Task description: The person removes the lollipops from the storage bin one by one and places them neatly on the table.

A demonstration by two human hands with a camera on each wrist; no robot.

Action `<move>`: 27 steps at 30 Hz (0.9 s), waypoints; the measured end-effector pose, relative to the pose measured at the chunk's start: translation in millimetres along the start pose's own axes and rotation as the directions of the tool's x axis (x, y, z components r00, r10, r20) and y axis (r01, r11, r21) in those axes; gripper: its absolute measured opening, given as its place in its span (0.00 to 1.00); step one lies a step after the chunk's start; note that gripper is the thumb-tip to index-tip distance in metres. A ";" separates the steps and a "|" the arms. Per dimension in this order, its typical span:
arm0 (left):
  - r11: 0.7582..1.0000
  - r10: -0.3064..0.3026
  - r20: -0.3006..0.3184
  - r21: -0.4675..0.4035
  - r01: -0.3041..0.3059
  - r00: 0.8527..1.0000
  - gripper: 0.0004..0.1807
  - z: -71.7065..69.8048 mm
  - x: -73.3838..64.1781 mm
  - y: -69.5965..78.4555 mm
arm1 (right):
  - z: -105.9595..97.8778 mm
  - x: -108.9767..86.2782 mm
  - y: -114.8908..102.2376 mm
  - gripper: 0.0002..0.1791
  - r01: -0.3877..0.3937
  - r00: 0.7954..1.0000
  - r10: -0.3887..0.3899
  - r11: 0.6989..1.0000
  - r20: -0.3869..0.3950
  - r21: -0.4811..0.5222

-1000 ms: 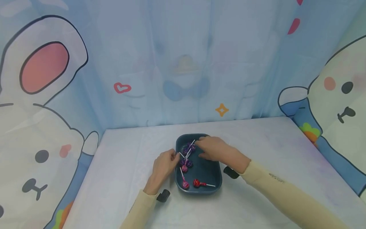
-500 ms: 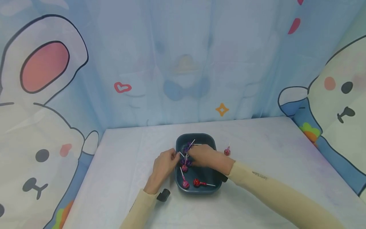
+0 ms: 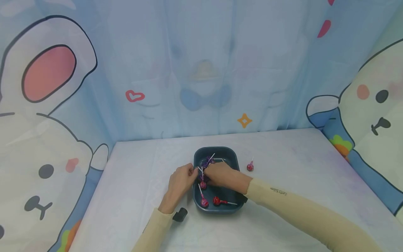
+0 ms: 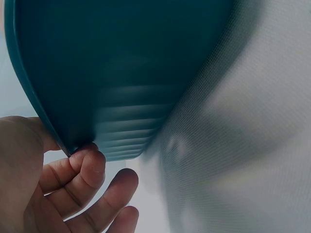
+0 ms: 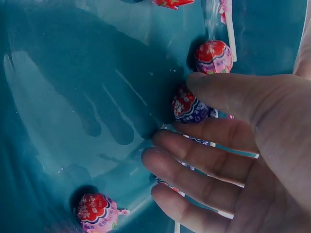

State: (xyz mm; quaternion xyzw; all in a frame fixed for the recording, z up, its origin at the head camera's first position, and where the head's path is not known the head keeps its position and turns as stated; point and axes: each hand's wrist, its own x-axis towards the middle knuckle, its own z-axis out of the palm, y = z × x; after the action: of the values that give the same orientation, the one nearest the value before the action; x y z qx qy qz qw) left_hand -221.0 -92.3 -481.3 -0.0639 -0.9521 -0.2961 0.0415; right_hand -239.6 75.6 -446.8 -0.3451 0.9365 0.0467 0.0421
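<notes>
A dark teal tray [image 3: 217, 212] lies on the white-covered table and holds several wrapped lollipops. My left hand [image 3: 181, 180] grips its left rim; in the left wrist view the thumb is outside and the fingertips [image 4: 92, 165] curl at the edge. Inside the tray, my right hand [image 3: 221, 174] pinches a purple lollipop [image 5: 187, 108] between thumb and index finger. Beside that thumb sits a red-and-pink lollipop [image 5: 213, 54]. Nearer the tray's front are a pink lollipop [image 3: 204, 203] and a red lollipop [image 3: 216, 201]. More purple ones are partly hidden by the right hand.
One pink-red lollipop [image 3: 250, 167] lies on the table right of the tray. A cloth backdrop [image 3: 201, 126] with cartoon figures hangs behind the table and at both sides. A dark wrist device [image 3: 180, 215] shows by the left cuff.
My right hand has moved left and lower in the tray, onto the purple lollipops. The lollipop right of the tray has come into view. My left hand stays at the rim.
</notes>
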 end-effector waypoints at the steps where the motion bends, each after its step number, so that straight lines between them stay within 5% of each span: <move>1: 1.000 0.000 -0.001 0.002 0.000 1.000 0.16 0.1 0.1 0.2 | 0.5 0.1 -0.2 0.13 -0.003 1.000 0.003 1.000 0.001 -0.006; 27: 1.000 -0.029 0.005 -0.007 0.029 1.000 0.16 1.6 -1.3 2.7 | -24.1 -11.0 30.2 0.11 -0.107 0.994 0.105 0.990 0.028 0.088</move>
State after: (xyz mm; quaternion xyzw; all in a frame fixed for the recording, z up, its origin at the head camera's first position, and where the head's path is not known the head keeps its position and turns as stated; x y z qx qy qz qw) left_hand -219.4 -89.3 -481.2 -0.0508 -0.9519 -0.3001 0.0345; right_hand -252.1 102.7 -419.9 -0.2920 0.9541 0.0109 0.0657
